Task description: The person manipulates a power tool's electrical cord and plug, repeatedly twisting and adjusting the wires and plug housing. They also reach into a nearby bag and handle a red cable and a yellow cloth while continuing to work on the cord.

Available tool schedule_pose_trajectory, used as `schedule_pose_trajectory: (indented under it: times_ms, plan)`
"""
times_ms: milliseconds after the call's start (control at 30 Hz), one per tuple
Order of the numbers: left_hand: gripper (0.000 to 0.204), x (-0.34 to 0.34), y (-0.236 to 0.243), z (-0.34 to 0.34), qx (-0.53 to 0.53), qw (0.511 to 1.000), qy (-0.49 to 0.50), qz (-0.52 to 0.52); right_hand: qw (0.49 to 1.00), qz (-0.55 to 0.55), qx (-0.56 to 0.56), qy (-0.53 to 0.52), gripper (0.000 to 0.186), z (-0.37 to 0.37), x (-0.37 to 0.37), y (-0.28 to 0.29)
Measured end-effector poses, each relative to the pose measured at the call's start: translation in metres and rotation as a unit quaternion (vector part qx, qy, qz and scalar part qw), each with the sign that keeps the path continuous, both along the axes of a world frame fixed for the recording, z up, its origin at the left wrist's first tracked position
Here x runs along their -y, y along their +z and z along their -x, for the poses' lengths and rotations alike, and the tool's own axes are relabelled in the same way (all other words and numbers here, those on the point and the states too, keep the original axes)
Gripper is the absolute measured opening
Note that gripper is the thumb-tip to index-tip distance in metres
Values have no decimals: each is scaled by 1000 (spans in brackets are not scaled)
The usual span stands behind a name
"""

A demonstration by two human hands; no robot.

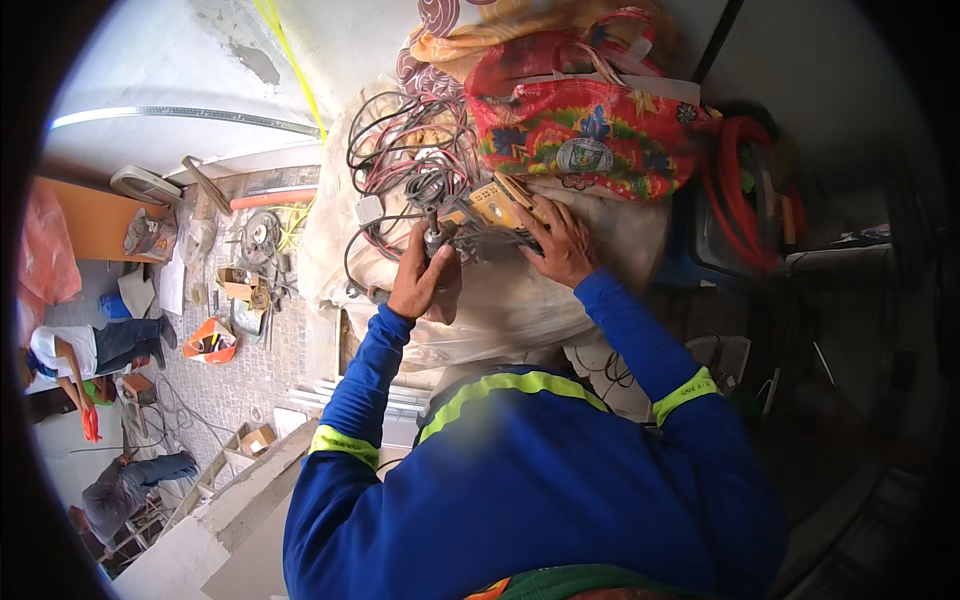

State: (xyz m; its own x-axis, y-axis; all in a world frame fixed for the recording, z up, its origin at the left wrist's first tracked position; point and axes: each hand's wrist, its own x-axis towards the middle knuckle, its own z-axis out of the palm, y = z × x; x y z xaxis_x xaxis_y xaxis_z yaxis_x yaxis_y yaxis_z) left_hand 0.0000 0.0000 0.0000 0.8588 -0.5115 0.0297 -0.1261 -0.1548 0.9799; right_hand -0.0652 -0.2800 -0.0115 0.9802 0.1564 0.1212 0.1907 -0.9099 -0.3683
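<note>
My left hand (418, 270) grips a dark power drill (436, 238) with a metal chuck pointing up, just below tangled black and red cables (410, 140). My right hand (560, 240) has its fingers curled over a perforated yellow tool (492, 205), a little right of the drill. Both lie over a crumpled pale sheet (620, 240) covering a raised pile. A bright red floral bag (590, 120) sits just beyond my hands, with orange patterned cloth behind it.
Red hose (725, 190) and dark containers are at right. On the paved floor at left lie tools, boxes and an orange bag (210, 340). Two other people (140, 345) work at lower left, near a concrete ledge (230, 505). A metal strip runs along the upper left.
</note>
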Motion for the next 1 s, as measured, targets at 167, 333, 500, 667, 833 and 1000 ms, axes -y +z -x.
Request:
schedule_pose_trajectory:
  times_ms: [167,333,500,667,833,1000]
  plan:
    - [60,31,-35,-11,1,999,21,-27,992,114,12,-59,90,3,-14,6]
    - [63,31,-37,-15,32,999,22,-9,978,-63,130,-148,66,35,-33,24]
    - [53,32,-20,5,63,997,-15,-45,539,-730,-357,-222,65,47,-81,34]
    - [50,35,-11,22,113,990,-32,-78,404,-749,-443,-283,62,26,-76,33]
    - [53,35,-10,40,166,973,-84,-134,390,-672,-548,-311,69,20,-61,31]
    - [52,40,-10,41,178,969,-104,-135,395,-642,-552,-357,51,8,-52,13]
